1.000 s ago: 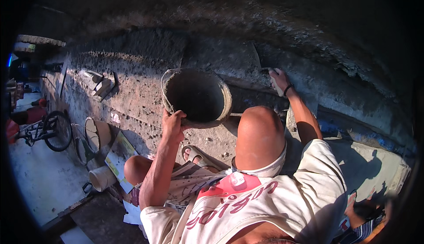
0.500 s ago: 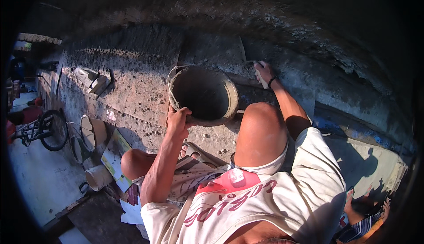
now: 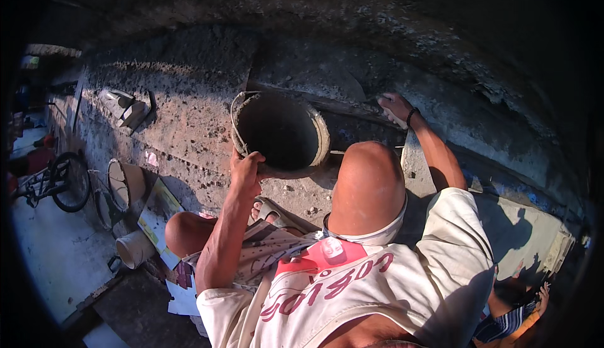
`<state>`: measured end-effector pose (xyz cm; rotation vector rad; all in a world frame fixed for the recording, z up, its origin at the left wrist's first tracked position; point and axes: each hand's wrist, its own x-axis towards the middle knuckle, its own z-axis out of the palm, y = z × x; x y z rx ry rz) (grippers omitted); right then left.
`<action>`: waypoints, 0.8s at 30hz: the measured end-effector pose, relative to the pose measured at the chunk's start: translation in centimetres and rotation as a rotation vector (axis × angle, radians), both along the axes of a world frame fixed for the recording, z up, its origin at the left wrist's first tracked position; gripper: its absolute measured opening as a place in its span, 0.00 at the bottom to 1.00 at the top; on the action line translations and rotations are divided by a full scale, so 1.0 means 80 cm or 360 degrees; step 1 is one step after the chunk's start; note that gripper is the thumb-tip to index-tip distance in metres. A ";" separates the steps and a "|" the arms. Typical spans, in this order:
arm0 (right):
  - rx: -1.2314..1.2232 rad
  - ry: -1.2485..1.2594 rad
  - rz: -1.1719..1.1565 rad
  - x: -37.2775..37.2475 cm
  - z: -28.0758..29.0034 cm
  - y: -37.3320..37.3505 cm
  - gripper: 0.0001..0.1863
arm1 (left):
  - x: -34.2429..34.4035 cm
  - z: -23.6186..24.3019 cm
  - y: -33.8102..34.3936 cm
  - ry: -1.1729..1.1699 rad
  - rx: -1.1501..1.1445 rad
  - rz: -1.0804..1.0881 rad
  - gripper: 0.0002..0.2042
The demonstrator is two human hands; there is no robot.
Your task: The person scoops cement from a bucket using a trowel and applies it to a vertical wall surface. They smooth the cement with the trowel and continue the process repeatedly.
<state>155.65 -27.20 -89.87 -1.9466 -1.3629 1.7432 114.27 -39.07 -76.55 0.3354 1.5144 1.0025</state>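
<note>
My left hand (image 3: 246, 173) is closed on the near left rim of a round bucket (image 3: 324, 140), whose mouth faces up toward me. Grey crust coats the rim, and the deep shade inside hides the contents. Farther right, my right hand (image 3: 396, 109), with a dark band at the wrist, is closed around the handle of what looks like a trowel. Its dark blade (image 3: 353, 87) lies close to the shaded wall surface; shadow hides whether they touch. The bucket is held beside my raised knee (image 3: 367, 184).
A grey block-like object (image 3: 130, 111) rests on rough, crumb-strewn ground at left. Below it stand several pale buckets (image 3: 134, 248) and a bicycle (image 3: 69, 182). A low concrete slab (image 3: 525, 231) runs along the right. Another person's hand (image 3: 543, 297) shows at lower right.
My right hand has moved right and slightly nearer, and the blade has shifted right along the wall. The bucket, still in my left hand, appears slightly farther left.
</note>
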 end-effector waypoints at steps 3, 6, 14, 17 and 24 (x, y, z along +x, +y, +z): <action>0.0183 -0.0064 -0.0072 0.065 -0.010 0.018 0.36 | 0.002 0.004 -0.001 0.0013 -0.0037 -0.0050 0.22; 0.0243 -0.0116 -0.0056 0.098 -0.003 0.032 0.35 | 0.006 0.014 -0.003 0.0048 -0.0071 -0.0050 0.22; 0.0278 -0.0270 0.0609 0.088 0.041 -0.028 0.32 | -0.001 -0.005 -0.010 0.0017 -0.0039 -0.0038 0.21; 0.0303 -0.0378 0.0807 0.104 0.030 -0.034 0.29 | 0.010 -0.002 -0.004 0.0057 -0.0105 -0.0040 0.27; 0.0548 -0.0432 0.1017 0.112 0.021 -0.003 0.25 | 0.010 0.000 -0.005 0.0052 -0.0059 -0.0112 0.26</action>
